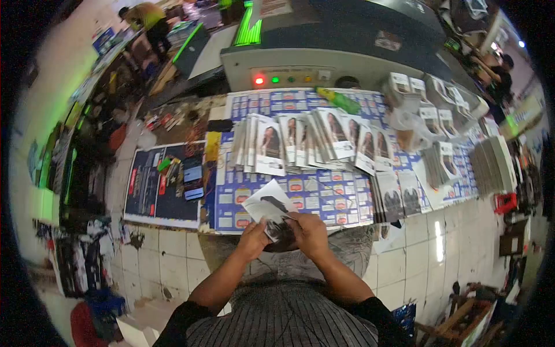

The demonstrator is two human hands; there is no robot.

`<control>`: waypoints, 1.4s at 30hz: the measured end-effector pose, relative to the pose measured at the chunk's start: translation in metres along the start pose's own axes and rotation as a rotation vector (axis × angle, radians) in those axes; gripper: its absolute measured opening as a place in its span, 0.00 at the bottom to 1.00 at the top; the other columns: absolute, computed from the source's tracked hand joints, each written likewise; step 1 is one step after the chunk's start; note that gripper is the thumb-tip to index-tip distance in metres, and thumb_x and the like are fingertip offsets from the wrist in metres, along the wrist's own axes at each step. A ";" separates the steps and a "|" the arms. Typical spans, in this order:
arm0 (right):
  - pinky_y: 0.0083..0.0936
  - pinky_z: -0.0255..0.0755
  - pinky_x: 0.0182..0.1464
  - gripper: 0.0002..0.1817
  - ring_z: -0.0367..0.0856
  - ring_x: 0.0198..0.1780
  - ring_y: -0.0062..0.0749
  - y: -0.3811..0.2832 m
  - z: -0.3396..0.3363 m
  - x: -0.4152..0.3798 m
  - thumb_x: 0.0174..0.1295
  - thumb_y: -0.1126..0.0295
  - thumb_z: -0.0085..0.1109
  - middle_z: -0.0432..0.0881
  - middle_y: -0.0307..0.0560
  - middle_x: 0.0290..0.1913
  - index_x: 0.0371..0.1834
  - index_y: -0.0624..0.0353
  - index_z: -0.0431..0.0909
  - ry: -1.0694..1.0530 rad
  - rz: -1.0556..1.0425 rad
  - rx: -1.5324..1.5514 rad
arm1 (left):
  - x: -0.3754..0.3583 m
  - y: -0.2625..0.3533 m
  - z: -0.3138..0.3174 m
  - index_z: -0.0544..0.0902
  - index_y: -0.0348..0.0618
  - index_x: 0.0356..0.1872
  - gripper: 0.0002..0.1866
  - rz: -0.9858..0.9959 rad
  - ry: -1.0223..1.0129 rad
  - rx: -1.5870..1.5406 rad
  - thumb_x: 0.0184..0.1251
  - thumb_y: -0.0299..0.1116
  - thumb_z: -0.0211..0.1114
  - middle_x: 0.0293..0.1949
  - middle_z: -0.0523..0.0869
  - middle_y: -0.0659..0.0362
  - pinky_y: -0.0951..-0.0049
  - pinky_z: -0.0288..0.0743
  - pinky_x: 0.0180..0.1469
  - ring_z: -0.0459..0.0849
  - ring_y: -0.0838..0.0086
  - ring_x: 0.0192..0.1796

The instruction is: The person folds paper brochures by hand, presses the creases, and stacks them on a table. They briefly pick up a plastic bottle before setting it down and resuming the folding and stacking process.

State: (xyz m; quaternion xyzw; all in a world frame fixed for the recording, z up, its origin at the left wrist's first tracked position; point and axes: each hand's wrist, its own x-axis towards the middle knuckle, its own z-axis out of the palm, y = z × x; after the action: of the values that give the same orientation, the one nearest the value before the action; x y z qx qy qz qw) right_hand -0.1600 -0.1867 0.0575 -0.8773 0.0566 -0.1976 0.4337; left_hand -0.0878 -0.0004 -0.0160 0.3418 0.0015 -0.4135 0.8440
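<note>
In front of my body I hold a white printed leaflet (272,199) with a dark picture on it, tilted over the table's near edge. My left hand (252,238) pinches its lower left side. On its right side, the fingers of my right hand (309,234) are closed at the edge. Beyond my hands, overlapping rows of similar printed leaflets (269,144) lie fanned across the table (341,202), which is covered with blue patterned sheets.
Plastic-wrapped bundles (430,115) and a tall paper stack (491,165) stand at the right. A green bottle (341,101) lies behind the leaflets. To the left is a phone (193,179) on a dark printed sheet. A large machine (289,69) with lit buttons borders the back. Other people are farther off.
</note>
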 end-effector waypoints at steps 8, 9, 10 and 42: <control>0.24 0.73 0.44 0.12 0.80 0.38 0.24 0.017 0.017 -0.006 0.68 0.69 0.63 0.85 0.43 0.34 0.51 0.61 0.83 -0.180 0.350 0.650 | -0.009 0.018 -0.002 0.65 0.46 0.73 0.34 0.019 0.001 -0.188 0.75 0.58 0.54 0.68 0.75 0.52 0.50 0.70 0.69 0.76 0.59 0.67; 0.24 0.73 0.44 0.12 0.80 0.38 0.23 0.017 0.019 -0.004 0.68 0.68 0.64 0.85 0.41 0.34 0.51 0.61 0.82 -0.157 0.437 0.696 | -0.006 0.016 -0.011 0.69 0.46 0.71 0.31 -0.015 0.057 -0.033 0.76 0.54 0.57 0.65 0.78 0.53 0.54 0.72 0.66 0.78 0.62 0.65; 0.24 0.73 0.42 0.12 0.79 0.39 0.20 0.028 0.018 0.000 0.68 0.67 0.64 0.86 0.38 0.36 0.50 0.61 0.82 -0.156 0.471 0.591 | 0.005 0.020 -0.015 0.77 0.44 0.61 0.20 0.027 0.131 0.064 0.74 0.41 0.64 0.56 0.85 0.57 0.60 0.79 0.58 0.85 0.67 0.55; 0.53 0.58 0.70 0.31 0.67 0.69 0.62 0.094 0.042 0.012 0.69 0.51 0.57 0.64 0.62 0.74 0.68 0.59 0.72 -0.249 -0.225 -0.441 | 0.066 0.004 -0.056 0.75 0.39 0.65 0.31 0.502 -0.104 2.056 0.63 0.42 0.66 0.72 0.68 0.46 0.42 0.49 0.75 0.57 0.51 0.78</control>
State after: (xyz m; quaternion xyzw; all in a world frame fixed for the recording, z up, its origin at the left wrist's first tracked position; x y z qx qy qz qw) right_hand -0.1254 -0.2166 -0.0357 -0.9688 -0.0532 -0.1181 0.2111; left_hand -0.0258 -0.0124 -0.0752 0.8641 -0.4558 -0.0439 0.2090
